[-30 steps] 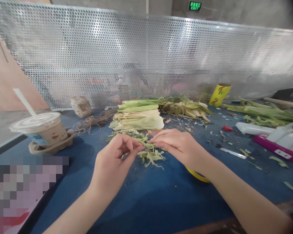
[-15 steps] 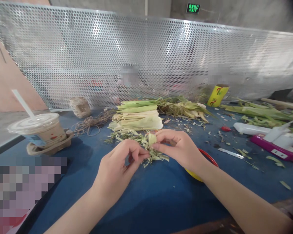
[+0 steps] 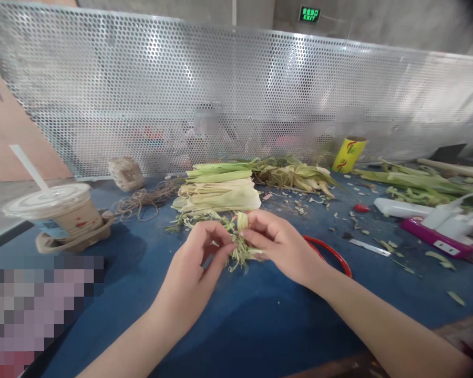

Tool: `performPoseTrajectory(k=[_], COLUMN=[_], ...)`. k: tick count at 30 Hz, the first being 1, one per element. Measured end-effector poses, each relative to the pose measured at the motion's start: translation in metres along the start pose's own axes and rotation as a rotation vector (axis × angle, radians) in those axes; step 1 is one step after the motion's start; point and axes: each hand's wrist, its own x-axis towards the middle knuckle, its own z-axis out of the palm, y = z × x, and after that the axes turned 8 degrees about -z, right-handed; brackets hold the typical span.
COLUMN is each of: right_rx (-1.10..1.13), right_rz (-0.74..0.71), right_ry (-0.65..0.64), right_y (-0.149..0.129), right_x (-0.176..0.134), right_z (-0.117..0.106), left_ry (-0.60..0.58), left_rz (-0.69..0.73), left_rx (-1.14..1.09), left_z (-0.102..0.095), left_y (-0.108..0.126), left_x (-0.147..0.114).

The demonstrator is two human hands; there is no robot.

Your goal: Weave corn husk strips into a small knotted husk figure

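My right hand point(image 3: 286, 244) pinches a pale folded strip of corn husk point(image 3: 242, 221) between thumb and fingers, with shredded husk ends hanging below it. Close beside it, my left hand point(image 3: 205, 257) is closed in a pinch, its thumb and fingertips at the edge of the shredded fringe. The exact grip there is partly hidden. Just behind both hands lie thin green shreds point(image 3: 177, 223). Beyond them is a stack of flat corn husks point(image 3: 220, 191), pale in front and greener at the back. A red curved rim or loop point(image 3: 345, 265) shows partly behind my right forearm.
On the left are a lidded drink cup point(image 3: 69, 215) in a cardboard holder, tangled twine point(image 3: 142, 202) and a pale lump point(image 3: 125, 173). Rightward lie a blade point(image 3: 369, 247), a purple power strip point(image 3: 445, 241), a yellow roll point(image 3: 349, 155) and husk scraps. A perforated metal screen point(image 3: 236, 79) stands behind.
My right hand has shifted slightly left, and the husk strip now looks more upright and narrower. My left fingertips have drawn a little left. The whole view has shifted slightly.
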Motion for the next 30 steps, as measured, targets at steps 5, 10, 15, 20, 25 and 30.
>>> performPoseTrajectory(k=[5, 10, 15, 20, 25, 30], right_rx=[0.093, 0.183, 0.255, 0.212, -0.141, -0.397], right_rz=[0.133, 0.117, 0.149, 0.140, -0.027, -0.093], right_ry=[-0.008, 0.050, 0.012, -0.095, 0.022, -0.120], right_y=[0.001, 0.001, 0.002, -0.002, -0.001, -0.003], right_x=[0.000, 0.003, 0.002, -0.002, -0.007, -0.015], right_z=[0.003, -0.001, 0.001, 0.005, 0.003, 0.003], left_ry=[-0.049, -0.082, -0.090, -0.060, 0.007, 0.049], left_rz=[-0.061, -0.135, -0.147, -0.147, -0.150, -0.154], left_rx=[-0.058, -0.202, -0.262, -0.319, -0.292, -0.247], left_z=[0.002, 0.000, -0.001, -0.003, -0.007, -0.008], left_y=[0.003, 0.008, 0.008, 0.007, 0.010, 0.010], left_x=[0.001, 0.003, 0.004, 0.005, 0.007, 0.006])
